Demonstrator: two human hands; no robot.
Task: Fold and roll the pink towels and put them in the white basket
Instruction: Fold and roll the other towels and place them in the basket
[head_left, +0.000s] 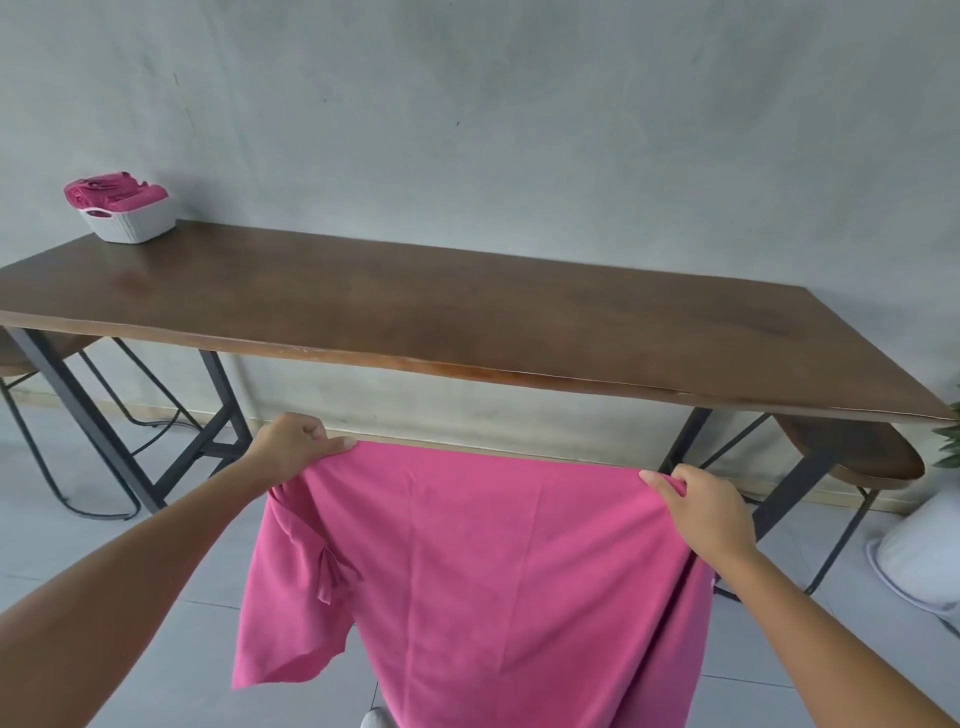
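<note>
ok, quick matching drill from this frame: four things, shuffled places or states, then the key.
Things:
1. towel
2. basket
3. left hand
4. stool

Places or states:
A. tucked under the table's right end
B. pinching the towel's top left corner
C. hanging spread in the air, in front of the table
D. on the table's far left corner, rolled towels inside

Pairs: 1-C, 2-D, 3-B, 4-A

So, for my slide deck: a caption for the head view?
Both hands, left and right, hold a pink towel outstretched before the table.
</note>
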